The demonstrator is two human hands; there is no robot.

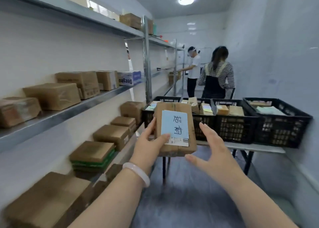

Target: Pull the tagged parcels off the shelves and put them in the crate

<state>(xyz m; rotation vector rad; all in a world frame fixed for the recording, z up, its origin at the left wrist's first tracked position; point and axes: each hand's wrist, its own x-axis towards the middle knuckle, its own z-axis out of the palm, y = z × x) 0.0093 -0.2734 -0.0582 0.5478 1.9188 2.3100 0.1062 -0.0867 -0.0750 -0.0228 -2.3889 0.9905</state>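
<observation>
Shelving [72, 107] fills the left of the frame, its middle tier carrying four brown boxes [51, 95] and one white-and-blue box [129, 77]. Four black crates [234, 124] sit in a row on a table [250, 146] at centre right, each holding parcels. Two people [215, 72] stand beyond them. One tagged parcel [176, 129], blue label up, is mid-frame in front of the leftmost crate, gripped along its left edge by the left hand [148, 148]. The right hand [212, 153] hovers beside it, fingers spread, holding nothing. Carrying looks to be the step in hand; next the parcel needs lowering into a crate.
</observation>
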